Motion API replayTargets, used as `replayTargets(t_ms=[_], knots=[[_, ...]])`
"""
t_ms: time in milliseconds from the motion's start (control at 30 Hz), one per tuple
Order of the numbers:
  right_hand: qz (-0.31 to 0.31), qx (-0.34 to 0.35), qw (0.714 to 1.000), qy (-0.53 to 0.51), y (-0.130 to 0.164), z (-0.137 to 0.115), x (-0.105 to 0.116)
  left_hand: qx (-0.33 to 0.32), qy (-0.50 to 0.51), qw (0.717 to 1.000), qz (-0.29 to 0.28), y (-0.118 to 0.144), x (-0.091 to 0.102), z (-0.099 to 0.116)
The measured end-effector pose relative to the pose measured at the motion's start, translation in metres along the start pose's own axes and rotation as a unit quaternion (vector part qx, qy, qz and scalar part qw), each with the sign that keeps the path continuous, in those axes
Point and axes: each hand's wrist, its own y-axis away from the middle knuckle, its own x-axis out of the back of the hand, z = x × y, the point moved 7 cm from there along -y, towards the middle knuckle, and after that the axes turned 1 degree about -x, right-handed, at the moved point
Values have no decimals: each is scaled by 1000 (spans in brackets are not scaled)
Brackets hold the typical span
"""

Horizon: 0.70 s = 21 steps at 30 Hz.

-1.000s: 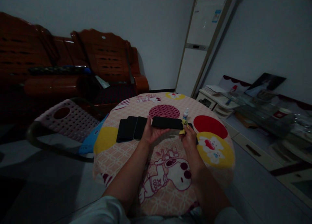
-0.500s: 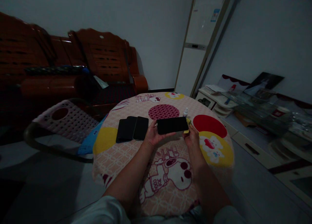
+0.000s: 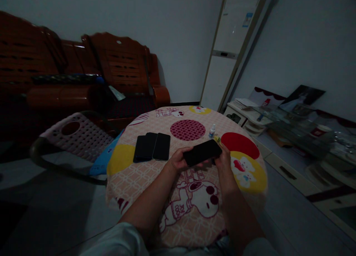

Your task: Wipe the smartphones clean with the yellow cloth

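A black smartphone (image 3: 203, 153) with a dark screen is held sideways between my two hands, tilted with its right end higher. My left hand (image 3: 179, 160) is closed on its left end, fingers reaching beneath it. At the other end my right hand (image 3: 223, 158) grips the edge; its fingertips are partly hidden behind the phone. Just beyond the phone lies a small yellow thing (image 3: 217, 139), too dim to name. A small white bottle (image 3: 212, 131) stands behind that. To the left, several dark phone-like slabs (image 3: 161, 146) lie side by side and overlapping on the tablecloth.
A round table with a patterned cloth (image 3: 144, 174) is in front of me. On the left are a woven chair (image 3: 80, 135) and a wooden sofa (image 3: 119, 65). A glass-topped cabinet (image 3: 292, 122) runs along the right, with a tall white unit (image 3: 219, 74) behind.
The phone has come lower and nearer to me, and its right end has tipped up. Both hands moved with it. More of the bottle now shows.
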Motion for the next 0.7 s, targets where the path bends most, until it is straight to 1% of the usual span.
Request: replayTargets(t_ms=[133,333,400,533,700], knots=[[-75,-16,997,-1,2,-3,-7,-26,-6,999,22,3,6,7],[-149,-11,988,27,5,-10,-9,-58,13,997,56,10,11,23],[-158,-14,987,28,5,-10,-10,-55,15,996,62,12,13,25],[-150,-19,988,34,6,-7,-13,-51,21,996,69,11,14,26],[-151,-15,988,34,7,-9,-14,-86,47,991,91,10,21,32]])
